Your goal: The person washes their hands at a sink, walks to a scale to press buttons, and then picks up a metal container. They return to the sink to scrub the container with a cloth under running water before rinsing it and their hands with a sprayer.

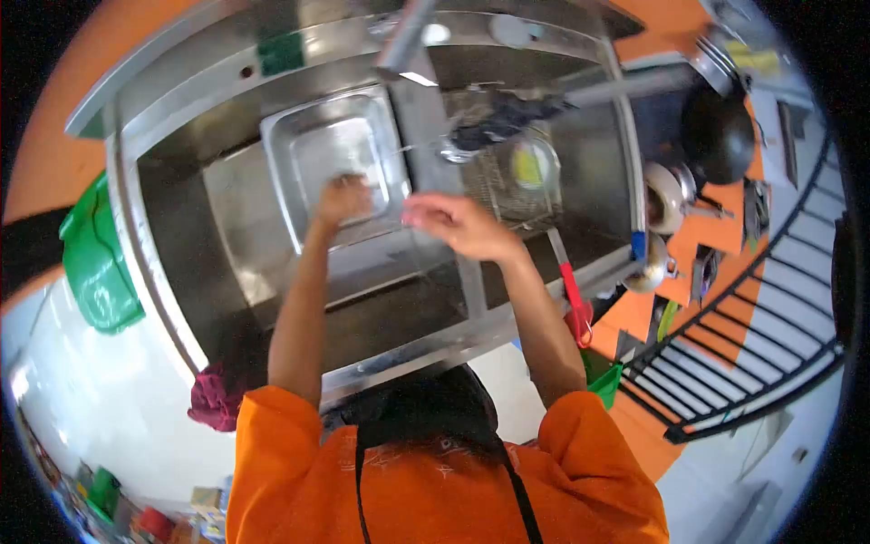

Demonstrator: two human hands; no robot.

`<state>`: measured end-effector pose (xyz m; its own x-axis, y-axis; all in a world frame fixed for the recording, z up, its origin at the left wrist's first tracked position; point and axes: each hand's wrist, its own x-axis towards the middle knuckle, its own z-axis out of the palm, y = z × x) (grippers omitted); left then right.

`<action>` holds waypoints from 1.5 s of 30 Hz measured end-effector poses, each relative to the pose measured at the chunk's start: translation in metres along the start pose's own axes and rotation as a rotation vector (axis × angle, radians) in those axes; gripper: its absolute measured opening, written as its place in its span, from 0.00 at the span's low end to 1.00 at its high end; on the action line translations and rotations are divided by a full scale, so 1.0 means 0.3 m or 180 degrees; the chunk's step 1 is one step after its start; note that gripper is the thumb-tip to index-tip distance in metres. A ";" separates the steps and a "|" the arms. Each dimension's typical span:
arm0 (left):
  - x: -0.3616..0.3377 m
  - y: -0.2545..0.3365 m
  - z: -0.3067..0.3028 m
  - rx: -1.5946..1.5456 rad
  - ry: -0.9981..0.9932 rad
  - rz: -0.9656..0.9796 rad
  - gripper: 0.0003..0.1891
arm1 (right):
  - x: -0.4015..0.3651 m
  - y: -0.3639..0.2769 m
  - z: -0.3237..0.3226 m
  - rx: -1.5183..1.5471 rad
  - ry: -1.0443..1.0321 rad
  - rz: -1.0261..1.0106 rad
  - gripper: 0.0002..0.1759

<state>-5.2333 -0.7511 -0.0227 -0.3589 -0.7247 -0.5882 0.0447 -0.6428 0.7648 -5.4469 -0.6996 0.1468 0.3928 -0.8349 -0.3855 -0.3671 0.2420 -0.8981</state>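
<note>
I look down on a steel sink point(172, 204) with two basins, where a shallow rectangular metal pan point(317, 147) lies in the left one, below and to the left of the tap point(403, 47). The basin seems to bear the pan's weight, which I judge leaves both hands free of carrying it. The left hand point(344, 198) reaches over the pan's near part; it is blurred, so I cannot tell whether its fingers are together, apart or gripping anything. The right hand point(462, 227) hangs above the divider, fingers loosely bent, closed on nothing I can see. Their tips point left, at the pan's near right corner; whether they touch its rim, I cannot tell. In the right basin sits a wire basket point(524, 222), probably put there to keep its contents together.
</note>
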 end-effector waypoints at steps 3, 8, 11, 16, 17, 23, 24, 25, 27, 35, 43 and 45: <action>0.100 0.321 0.117 0.0167 0.0210 0.0933 0.16 | -0.254 0.077 -0.159 0.0043 0.0308 0.0254 0.18; 0.164 0.507 0.211 0.1278 0.0843 0.1936 0.11 | -0.447 0.448 -0.600 0.0978 0.1723 0.1190 0.18; 0.159 0.418 0.154 0.3289 0.1094 0.2764 0.12 | -0.335 0.917 -0.847 -0.0119 0.1950 0.1327 0.22; -0.026 0.170 0.167 0.3948 0.1562 0.1209 0.13 | -0.015 1.308 -0.876 -0.1576 0.1279 0.1752 0.34; -0.072 0.094 0.144 0.3923 0.1807 0.0090 0.13 | 0.041 1.367 -0.863 -0.2097 0.1240 0.1903 0.35; -0.360 -0.180 0.170 0.2284 0.1860 -0.0049 0.15 | 0.087 1.347 -0.856 -0.2261 0.1412 0.2185 0.35; -0.391 -0.203 0.165 0.2378 0.1945 -0.0001 0.15 | 0.061 1.308 -0.869 -0.1749 0.1921 0.2122 0.26; -0.418 -0.232 0.166 0.2450 0.2031 0.0051 0.15 | 0.049 1.312 -0.905 -0.1594 0.1381 0.2133 0.26; -0.445 -0.283 0.160 0.2479 0.2106 -0.0093 0.14 | 0.019 1.293 -0.986 -0.1359 0.0744 0.2252 0.25; -0.474 -0.360 0.053 0.2054 0.2350 -0.0139 0.15 | -0.057 1.599 -1.065 -0.3241 0.1236 0.1433 0.18; -0.387 -0.307 -0.118 0.2012 0.2174 0.0030 0.13 | -0.133 1.173 -1.028 -0.2008 0.2631 0.1531 0.17; -0.380 -0.273 -0.135 0.2011 0.2224 0.0131 0.13 | -0.179 1.135 -1.005 -0.1311 0.3122 0.1348 0.16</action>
<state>-5.1582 -0.6259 -0.0288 0.2812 -0.8602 -0.4255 -0.5424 -0.5082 0.6690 -5.8473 -0.7215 -0.0744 -0.5888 -0.7948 -0.1472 -0.6325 0.5664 -0.5283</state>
